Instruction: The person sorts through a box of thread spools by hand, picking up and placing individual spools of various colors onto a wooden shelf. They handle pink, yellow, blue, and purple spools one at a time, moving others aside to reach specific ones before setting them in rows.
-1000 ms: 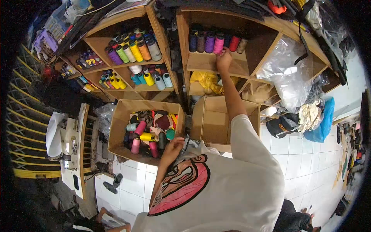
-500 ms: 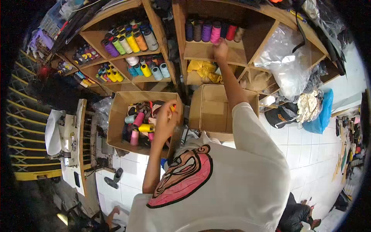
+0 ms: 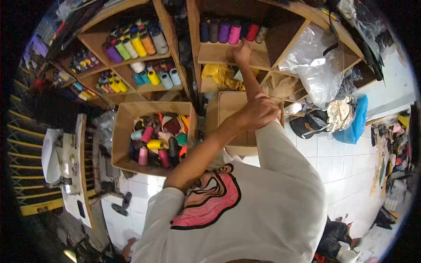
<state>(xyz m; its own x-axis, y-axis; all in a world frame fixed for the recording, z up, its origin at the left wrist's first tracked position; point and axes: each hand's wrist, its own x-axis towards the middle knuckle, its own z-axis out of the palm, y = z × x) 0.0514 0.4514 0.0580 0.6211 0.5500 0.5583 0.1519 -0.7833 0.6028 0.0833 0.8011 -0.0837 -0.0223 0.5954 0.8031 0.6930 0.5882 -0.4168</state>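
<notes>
At the front of the upper right shelf, my right hand (image 3: 241,52) has its fingers curled, fingertips close to the base of a pink spool (image 3: 235,33). What it holds, if anything, is hidden. Purple, dark, red and beige spools stand in the same row. My left hand (image 3: 258,111) crosses over my right forearm, its fingers closed on the edge of the right sleeve (image 3: 280,140). Below the hands is a cardboard box (image 3: 245,149) on the right. In another cardboard box (image 3: 117,144), on the left, lie mixed spools and cloth pieces.
More thread spools (image 3: 140,44) fill the left shelves. Yellow cloth (image 3: 221,76) lies in a lower compartment. Clear plastic (image 3: 309,65), a black cap (image 3: 307,126) and a blue bag (image 3: 356,120) are at the right. A sewing machine (image 3: 68,153) stands left; another person (image 3: 335,239) is at lower right.
My left hand has moved right, from above the left box to my right forearm and sleeve. My right hand has stayed by the spool row. The whole view has shifted slightly.
</notes>
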